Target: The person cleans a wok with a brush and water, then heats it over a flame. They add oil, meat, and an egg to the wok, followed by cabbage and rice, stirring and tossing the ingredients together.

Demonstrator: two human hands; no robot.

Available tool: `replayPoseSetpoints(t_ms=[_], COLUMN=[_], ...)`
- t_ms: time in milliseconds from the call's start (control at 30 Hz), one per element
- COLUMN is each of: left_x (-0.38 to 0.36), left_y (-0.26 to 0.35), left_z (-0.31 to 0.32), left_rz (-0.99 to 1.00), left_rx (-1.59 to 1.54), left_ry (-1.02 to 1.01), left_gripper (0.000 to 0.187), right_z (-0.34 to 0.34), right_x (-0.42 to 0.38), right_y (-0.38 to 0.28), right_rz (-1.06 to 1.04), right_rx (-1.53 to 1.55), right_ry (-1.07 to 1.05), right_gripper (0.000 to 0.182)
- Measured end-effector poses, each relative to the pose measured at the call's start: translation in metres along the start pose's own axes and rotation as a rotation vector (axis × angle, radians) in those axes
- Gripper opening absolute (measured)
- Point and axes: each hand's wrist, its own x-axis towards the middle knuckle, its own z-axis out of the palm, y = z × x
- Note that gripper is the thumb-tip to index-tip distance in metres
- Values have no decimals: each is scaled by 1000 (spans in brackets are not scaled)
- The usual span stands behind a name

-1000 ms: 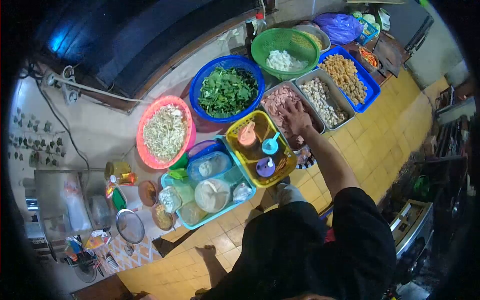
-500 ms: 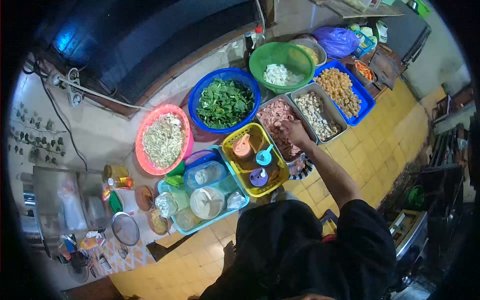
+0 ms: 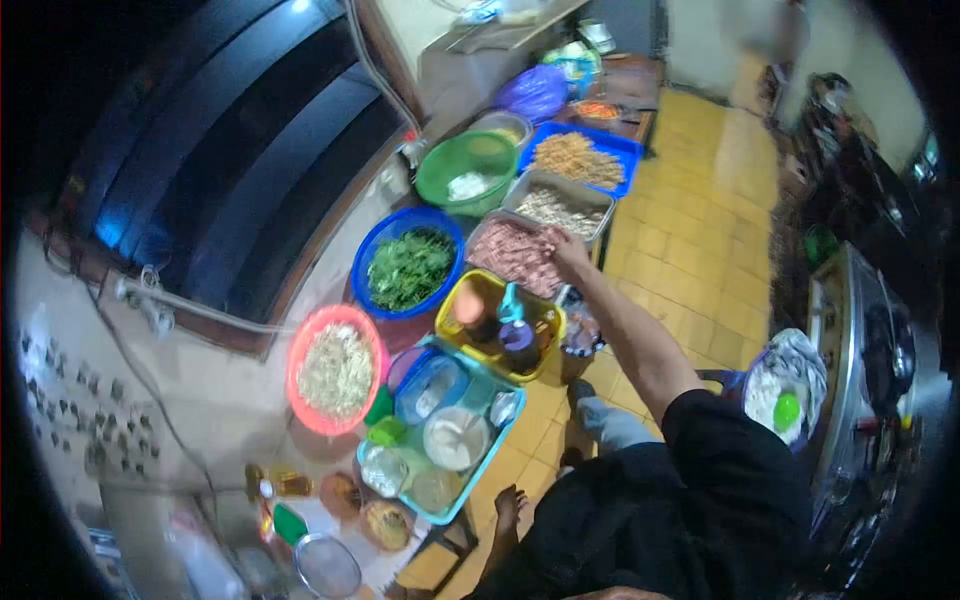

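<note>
My right hand (image 3: 566, 250) reaches forward to the right edge of a metal tray of pink sliced meat (image 3: 515, 250). Motion blur smears its fingers, and whether they hold anything is unclear. Just beyond lies a second metal tray with pale chopped pieces (image 3: 560, 208). My left hand (image 3: 511, 502) hangs low beside my body, its fingers apart and nothing in them. Nearer than the meat, a yellow basket (image 3: 446, 322) holds lidded bottles, one with a purple top (image 3: 516, 335).
Leafy greens fill a blue basket (image 3: 365, 250); shredded vegetable is in a pink basket (image 3: 299, 385). A green basket (image 3: 435, 165) and blue tray (image 3: 628, 155) stand farther back. A turquoise tray (image 3: 435, 517) holds containers. Yellow floor tiles (image 3: 690, 230) and a stove (image 3: 835, 350) are at right.
The view has turned right, bringing a bowl with a green item into sight. My right hand has moved from over the meat to the tray's right edge. My left hand shows more fully.
</note>
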Motion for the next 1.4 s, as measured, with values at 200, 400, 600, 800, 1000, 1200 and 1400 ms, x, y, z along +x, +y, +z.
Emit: replayPoseSetpoints(t_ms=[200,400,600,800,1000,1200,1400], left_x=[5,21,19,-15,-152,-223,-155], left_y=[-19,-18,-13,-78,-220,-297,-318], left_z=[-17,4,80,236,362,421,452], left_rz=[-416,-313,-234,1,84,10,-154], left_rx=[-33,679,1104,1161,1305,1622,1816], left_ry=[-507,-342,-335,-385,-672,-905,-698], left_gripper=[15,14,13,17,29,35,26], right_z=[-96,-290,-483,-640,-829,-882,-899], right_x=[-119,-335,-609,-839,-959,-982,-1001], right_y=[-91,-153,-225,-279,-225,-200,-184], right_rz=[-74,-465,-1021,-999,-789,228,-305], right_rx=[618,619,629,122,217,-1078,-132], right_ry=[-148,190,358,1474,1626,2185,1991], right_gripper=[19,25,24,18,18,24,18])
